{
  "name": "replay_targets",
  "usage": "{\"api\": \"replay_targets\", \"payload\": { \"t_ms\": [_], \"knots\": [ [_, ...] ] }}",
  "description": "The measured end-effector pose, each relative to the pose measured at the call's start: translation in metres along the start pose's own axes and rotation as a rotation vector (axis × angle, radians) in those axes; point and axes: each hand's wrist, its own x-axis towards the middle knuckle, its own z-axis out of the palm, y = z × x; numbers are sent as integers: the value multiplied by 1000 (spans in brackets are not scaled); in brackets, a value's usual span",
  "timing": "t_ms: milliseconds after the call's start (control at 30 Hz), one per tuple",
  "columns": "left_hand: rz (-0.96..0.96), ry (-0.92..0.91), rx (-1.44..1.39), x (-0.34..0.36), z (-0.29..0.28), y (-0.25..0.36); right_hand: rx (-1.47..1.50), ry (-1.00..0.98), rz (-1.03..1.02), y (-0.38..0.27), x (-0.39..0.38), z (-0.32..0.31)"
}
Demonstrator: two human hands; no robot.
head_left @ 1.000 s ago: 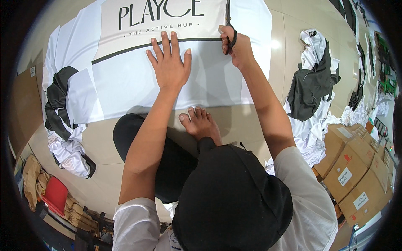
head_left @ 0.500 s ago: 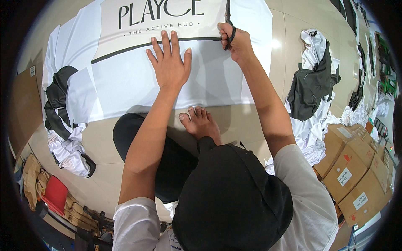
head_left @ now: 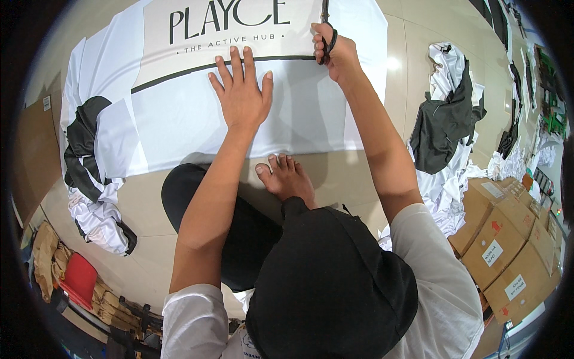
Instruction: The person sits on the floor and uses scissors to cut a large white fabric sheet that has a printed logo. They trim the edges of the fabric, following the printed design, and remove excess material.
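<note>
A large sheet of white fabric (head_left: 299, 113) is spread on the floor in front of me. Its cream printed panel (head_left: 156, 45) carries dark lettering and is edged below by a black band (head_left: 173, 78). My left hand (head_left: 244, 99) lies flat on the fabric, fingers spread, with the fingertips across the band onto the panel. Black-handled scissors (head_left: 329, 43) are in my right hand (head_left: 339, 55), the fingers through the loops. Their blades point away from me along the panel's right edge and run out at the top of the picture.
Black and white cloth pieces (head_left: 86, 134) lie at the left on the sheet. More dark cloth (head_left: 439, 134) and white scraps (head_left: 445, 200) are heaped on the right. Cardboard boxes (head_left: 499, 239) stand at the lower right. My bare foot (head_left: 290, 182) rests near the fabric's front edge.
My right hand has shifted very slightly, with the scissor handles looking a little more open. My left hand stays on the fabric, practically unmoved.
</note>
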Motion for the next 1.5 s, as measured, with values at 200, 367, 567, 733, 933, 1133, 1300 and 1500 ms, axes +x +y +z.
{"api": "replay_targets", "payload": {
  "t_ms": [200,367,567,733,933,1133,1300,1500],
  "knots": [
    [-1,3,0,0,0,0,-13,-1,6,0,5,1],
    [-2,2,1,0,-1,0,-36,8,19,1,4,4],
    [1,5,-14,0,-2,0,-15,-2,-17,0,7,4],
    [-1,2,-15,0,0,0,7,-42,-80,0,20,5],
    [10,10,-32,0,-2,0,45,-53,-51,-4,29,9],
    [3,8,-35,-1,-1,-2,66,-35,-27,-9,20,16],
    [1,-2,-42,0,-2,0,79,-44,-35,-8,21,14],
    [9,10,-11,0,1,-1,59,-35,-84,-4,24,15]
  ]
}}
